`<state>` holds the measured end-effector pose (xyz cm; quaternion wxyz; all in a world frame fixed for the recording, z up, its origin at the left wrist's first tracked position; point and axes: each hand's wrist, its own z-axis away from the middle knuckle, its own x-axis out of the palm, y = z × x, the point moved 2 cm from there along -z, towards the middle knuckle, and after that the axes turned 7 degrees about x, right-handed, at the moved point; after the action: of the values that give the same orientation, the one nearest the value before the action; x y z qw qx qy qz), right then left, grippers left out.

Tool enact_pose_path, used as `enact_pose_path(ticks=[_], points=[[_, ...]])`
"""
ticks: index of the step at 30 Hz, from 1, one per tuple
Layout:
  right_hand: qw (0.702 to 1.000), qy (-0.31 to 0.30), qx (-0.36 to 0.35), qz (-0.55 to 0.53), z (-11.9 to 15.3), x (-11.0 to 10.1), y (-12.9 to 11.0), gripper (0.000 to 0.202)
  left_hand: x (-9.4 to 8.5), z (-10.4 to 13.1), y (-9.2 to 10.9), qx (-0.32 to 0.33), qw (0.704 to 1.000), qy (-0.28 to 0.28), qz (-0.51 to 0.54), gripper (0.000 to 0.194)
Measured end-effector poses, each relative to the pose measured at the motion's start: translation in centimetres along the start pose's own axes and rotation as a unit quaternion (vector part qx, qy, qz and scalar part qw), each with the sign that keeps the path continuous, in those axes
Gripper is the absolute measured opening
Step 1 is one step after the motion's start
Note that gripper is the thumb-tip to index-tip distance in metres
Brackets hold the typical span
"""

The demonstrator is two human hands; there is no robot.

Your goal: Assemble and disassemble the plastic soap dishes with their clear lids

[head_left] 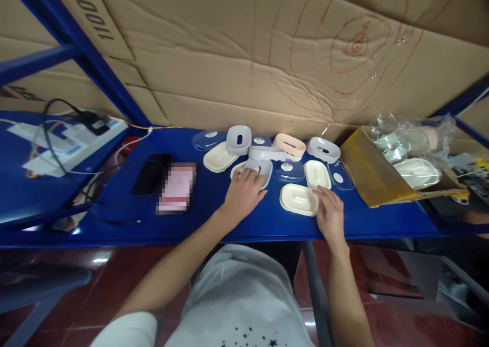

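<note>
My left hand (244, 191) lies over a grey dish part (266, 171) and a cream tray partly under it, fingers apart. At the right end of a cream oval tray (298, 199), my right hand (329, 212) touches the rim with its fingertips; whether it grips the rim is not clear. Another cream tray (318, 175) is just behind that hand. Around them lie a grey slotted part (323, 149), a peach slotted part (289, 144), a grey part (239, 140), a left cream tray (219, 157) and clear lids (289, 170).
A phone with a pixelated screen (178, 188) and a black phone (151, 175) lie left on the blue table (214, 230). At the right stands a yellow-edged box (376, 181) of plastic-wrapped pieces. Power strips (82, 145) and cables are at the far left. Cardboard stands behind.
</note>
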<state>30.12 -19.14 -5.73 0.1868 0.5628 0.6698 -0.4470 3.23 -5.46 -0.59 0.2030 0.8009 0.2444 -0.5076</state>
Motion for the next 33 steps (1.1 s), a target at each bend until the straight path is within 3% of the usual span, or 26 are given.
enact_pose_path(ticks=[3,6,9,12,14,17,20,25,29,33], points=[[0.999,-0.013,-0.034,0.006,0.2,0.2,-0.5,0.031,-0.7,3.1,-0.3,0.014,1.000,0.010,0.021,0.009],[0.997,-0.050,-0.053,0.030,0.0,0.6,-0.5,0.029,-2.0,6.8,0.1,0.047,0.990,0.052,0.122,0.006],[0.998,-0.008,-0.023,0.058,-0.3,0.4,-0.3,0.029,-2.7,10.0,0.6,0.085,0.968,0.061,0.230,0.009],[0.998,0.026,-0.036,0.048,0.3,-0.1,-1.7,0.031,-2.7,11.8,0.7,0.106,0.954,0.054,0.275,0.009],[0.998,0.004,-0.069,0.007,1.4,-0.1,-4.0,0.034,-2.4,12.2,0.6,0.104,0.955,0.058,0.273,0.010],[0.986,-0.085,-0.135,-0.047,3.3,0.7,-8.2,0.047,-2.3,12.1,0.0,0.103,0.961,0.066,0.248,0.013],[0.980,-0.125,-0.151,-0.038,4.0,1.9,-11.0,0.058,-2.6,11.6,-1.2,0.092,0.966,0.082,0.228,0.018],[0.984,-0.119,-0.126,-0.031,2.1,3.4,-12.1,0.045,-2.6,10.7,-3.4,0.022,0.970,0.092,0.226,0.023],[0.985,-0.087,-0.122,-0.084,1.2,3.8,-12.1,0.031,-1.8,10.8,-4.4,-0.079,0.955,0.068,0.276,0.054],[0.981,-0.082,-0.111,-0.139,1.5,3.7,-11.9,0.030,-0.9,11.5,-4.0,-0.101,0.933,0.046,0.343,0.070]])
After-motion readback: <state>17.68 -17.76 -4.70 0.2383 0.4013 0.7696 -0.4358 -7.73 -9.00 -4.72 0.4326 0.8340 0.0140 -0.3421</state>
